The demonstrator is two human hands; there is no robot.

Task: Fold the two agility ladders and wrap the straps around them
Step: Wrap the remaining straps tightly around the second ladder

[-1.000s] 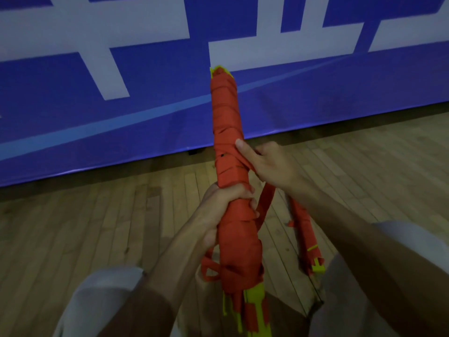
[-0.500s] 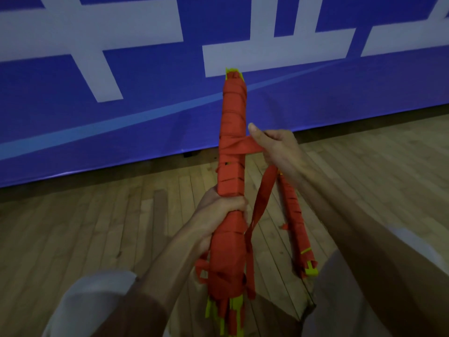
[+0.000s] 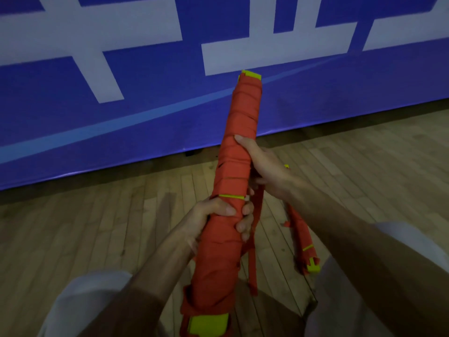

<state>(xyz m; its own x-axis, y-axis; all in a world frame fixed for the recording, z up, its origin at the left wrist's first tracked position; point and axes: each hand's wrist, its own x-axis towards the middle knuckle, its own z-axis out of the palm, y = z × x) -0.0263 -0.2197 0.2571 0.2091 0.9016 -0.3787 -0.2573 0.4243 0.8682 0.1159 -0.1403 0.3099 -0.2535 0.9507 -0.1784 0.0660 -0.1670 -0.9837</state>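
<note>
Agility ladder (image 3: 234, 166), wrapped in red, tilts upward above the wooden floor (image 3: 97, 239); left hand (image 3: 213, 216) grips its middle, right hand (image 3: 267, 171) clasps it higher, strap (image 3: 253, 271) dangling.

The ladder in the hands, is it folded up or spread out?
Folded up: the agility ladder is one tight bundle, wound round with its orange strap.

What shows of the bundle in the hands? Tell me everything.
The bundle is a long folded ladder, wound tightly in red fabric strap, with yellow plastic rung ends showing at top and bottom. It is held up, tilted away, its top leaning right. The left hand grips its middle; the right hand grips it higher, thumb on the front. A loose strap tail hangs along its right side.
</note>
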